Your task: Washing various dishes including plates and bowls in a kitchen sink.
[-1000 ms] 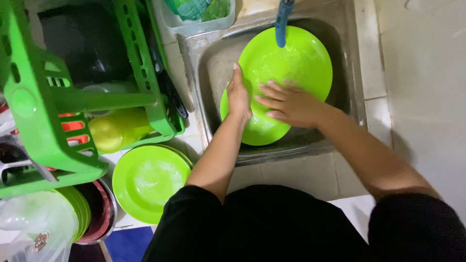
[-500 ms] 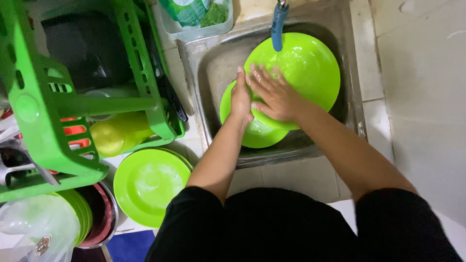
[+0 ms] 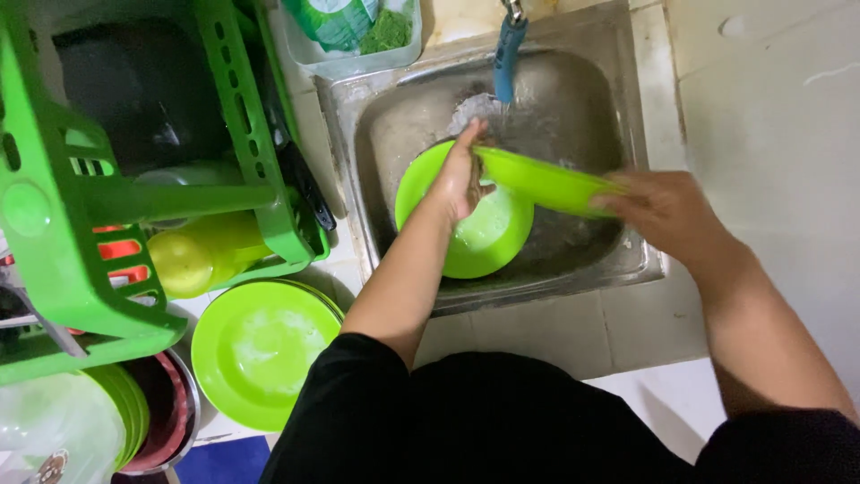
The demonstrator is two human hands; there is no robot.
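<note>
Head view, looking straight down into a steel sink (image 3: 645, 260).

Packages first: a clear plastic tub (image 3: 354, 61) sits on the ledge just behind the sink's left corner. In it stands a green-and-white pouch (image 3: 333, 18) with a printed label, and beside that a dark green scouring pad (image 3: 387, 31).

My left hand (image 3: 459, 175) is over the sink, fingers (image 3: 473, 134) curled loosely, pressed on the near edge of a lime green plate (image 3: 546, 182) tilted almost edge-on. Something dark sits under the palm; I cannot tell what. My right hand (image 3: 667, 211) grips the plate's other end, fingers closed around the rim. The plate hangs above the basin, just below the blue tap spout (image 3: 506, 54), with water running behind it.

Under the plate, a second lime green plate (image 3: 484, 242) lies flat in the sink bottom, wet.

Left of the sink: a green plastic dish rack (image 3: 98, 206) with a yellow cup (image 3: 193, 260) on its side inside it. In front of the rack, a stack of green plates (image 3: 260, 354) on the counter, top one soapy. Bottom left, a metal bowl (image 3: 175, 421) with red inside.
</note>
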